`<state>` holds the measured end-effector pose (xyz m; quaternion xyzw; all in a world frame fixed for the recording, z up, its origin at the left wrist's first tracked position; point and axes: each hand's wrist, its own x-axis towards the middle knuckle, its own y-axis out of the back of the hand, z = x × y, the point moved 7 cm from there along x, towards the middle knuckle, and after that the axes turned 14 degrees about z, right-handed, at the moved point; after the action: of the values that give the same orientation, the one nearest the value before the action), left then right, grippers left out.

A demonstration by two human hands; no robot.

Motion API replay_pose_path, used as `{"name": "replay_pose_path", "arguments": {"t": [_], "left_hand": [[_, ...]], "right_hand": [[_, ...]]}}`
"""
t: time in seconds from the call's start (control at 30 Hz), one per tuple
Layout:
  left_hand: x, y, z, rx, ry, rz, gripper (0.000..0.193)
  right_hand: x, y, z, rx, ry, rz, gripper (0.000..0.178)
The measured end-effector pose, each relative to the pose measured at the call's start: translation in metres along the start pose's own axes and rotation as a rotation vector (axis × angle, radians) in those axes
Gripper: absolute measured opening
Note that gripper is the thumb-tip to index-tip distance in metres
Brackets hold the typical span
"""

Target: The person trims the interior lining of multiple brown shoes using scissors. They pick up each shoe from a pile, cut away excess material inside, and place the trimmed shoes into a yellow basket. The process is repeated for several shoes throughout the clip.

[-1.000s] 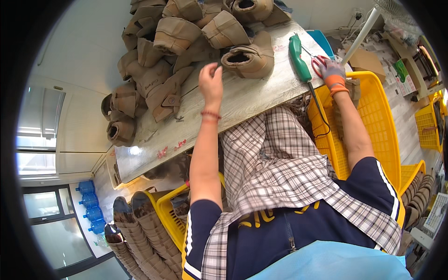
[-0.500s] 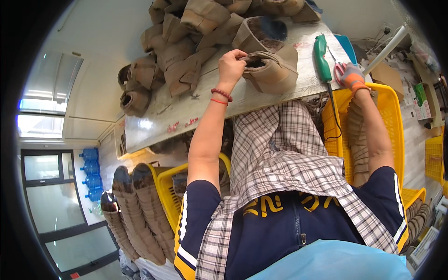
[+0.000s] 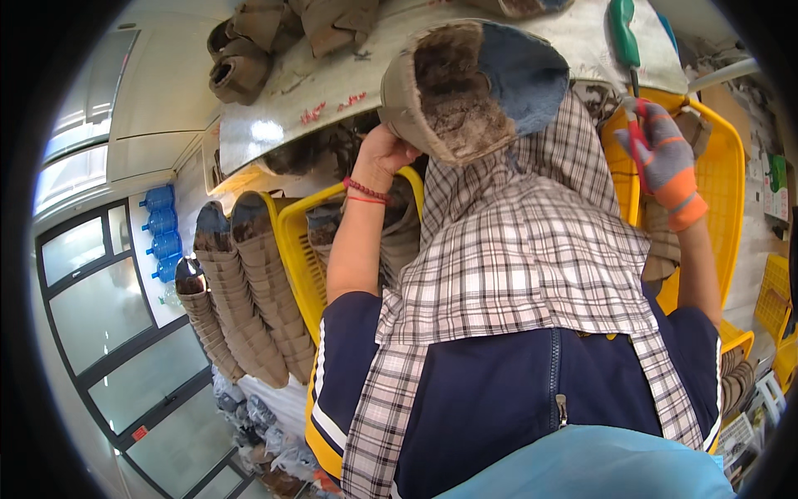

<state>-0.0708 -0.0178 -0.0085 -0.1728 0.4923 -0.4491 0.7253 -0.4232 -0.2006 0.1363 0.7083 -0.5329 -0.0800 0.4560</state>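
My left hand [image 3: 384, 154], bare with a red bead bracelet, is closed on the lower left edge of a tan shoe upper [image 3: 399, 96]. The upper is raised at the table's front edge with its opening toward me, showing brown fleece and blue lining inside. In my right hand [image 3: 667, 150], in a grey and orange glove, is a pair of red-handled scissors [image 3: 637, 145]. Its blades point up and are blurred. A green-handled tool [image 3: 623, 33] with a black cord lies on the table beyond the right hand.
More tan uppers [image 3: 249, 41] lie on the worktable [image 3: 283, 116] at the far left. Yellow baskets [image 3: 721, 166] stand on both sides of my lap, with uppers in them. Tall nested stacks of uppers [image 3: 258, 291] stand at left, near blue water bottles [image 3: 165, 220].
My left hand has lifted the shoe upper off the table and turned its opening toward me. My right hand has picked the scissors up from the table and drawn them nearer.
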Motion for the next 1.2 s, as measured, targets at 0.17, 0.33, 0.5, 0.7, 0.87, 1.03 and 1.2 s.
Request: {"name": "replay_pose_path", "arguments": {"t": [0.17,0.33,0.5,0.7,0.87,1.03,1.2], "left_hand": [[-0.014,0.094,-0.071,-0.129,0.154,0.338,0.015],[-0.027,0.108,-0.092,-0.106,0.095,0.484,0.015],[-0.032,0.100,-0.097,-0.132,0.175,0.362,0.014],[-0.036,0.085,-0.095,-0.071,0.097,0.325,0.014],[-0.040,0.083,-0.094,-0.055,0.082,0.425,0.016],[-0.039,0.078,-0.089,0.022,0.064,0.463,0.021],[-0.036,0.072,-0.075,0.018,-0.106,0.450,0.028]], "right_hand": [[-0.012,-0.025,-0.098,-0.148,0.564,-0.051,0.027],[-0.019,-0.093,-0.122,-0.266,0.668,-0.350,0.028],[-0.020,-0.138,-0.150,-0.371,0.764,-0.493,0.022],[-0.029,-0.175,-0.150,-0.557,0.846,-0.614,0.021],[-0.030,-0.179,-0.155,-0.560,0.879,-0.630,0.015],[-0.024,-0.182,-0.139,-0.564,0.781,-0.710,0.020],[0.011,-0.120,-0.111,-0.205,0.418,-0.595,0.031]]}}
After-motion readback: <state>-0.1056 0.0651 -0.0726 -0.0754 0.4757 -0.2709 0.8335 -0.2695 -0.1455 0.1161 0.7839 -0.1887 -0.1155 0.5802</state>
